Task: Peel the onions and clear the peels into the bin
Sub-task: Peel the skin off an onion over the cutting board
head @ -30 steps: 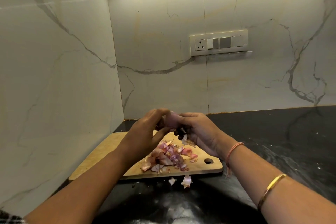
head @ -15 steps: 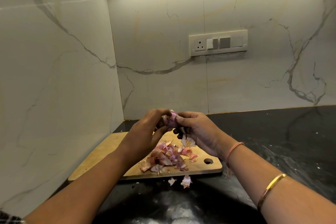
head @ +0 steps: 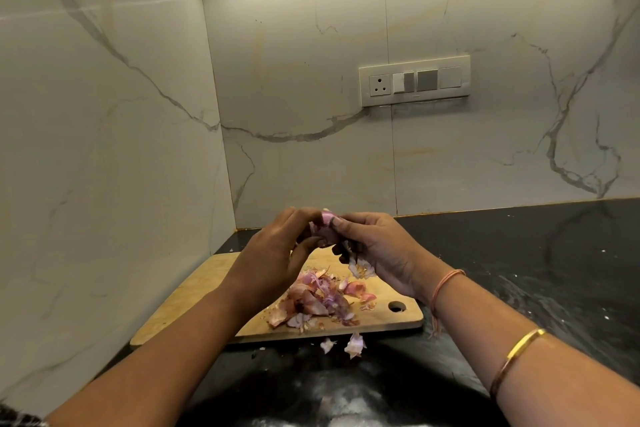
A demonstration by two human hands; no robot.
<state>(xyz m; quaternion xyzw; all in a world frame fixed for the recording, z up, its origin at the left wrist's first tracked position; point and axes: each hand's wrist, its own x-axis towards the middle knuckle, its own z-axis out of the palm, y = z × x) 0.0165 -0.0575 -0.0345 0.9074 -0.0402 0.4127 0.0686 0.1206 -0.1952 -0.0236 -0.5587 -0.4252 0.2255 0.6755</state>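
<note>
Two hands hold one small pink onion [head: 325, 229] up in the air, over the flat wooden cutting board [head: 214, 288]. Your left hand [head: 273, 253] curls its fingers round the onion's left side. Your right hand [head: 377, 246] pinches the right side, with a pale scrap of peel [head: 362, 269] hanging under it.

What could go wrong? The onion looks small and smooth, so a hard pull could make it slip out and roll along the shiny black bench [head: 519, 270]. The hanging scrap could drop past the board, and then you have more to pick up. The heap of pink and brown peels [head: 318, 298] sits near the board's front edge, so a bump from your wrist could push bits off.

Now count. One board. One onion that I can see. One heap on the board. Two loose pale peel bits [head: 355, 345] on the bench, just in front of the board. One white switch plate [head: 414, 81] on the wall. No bin shows.
</note>
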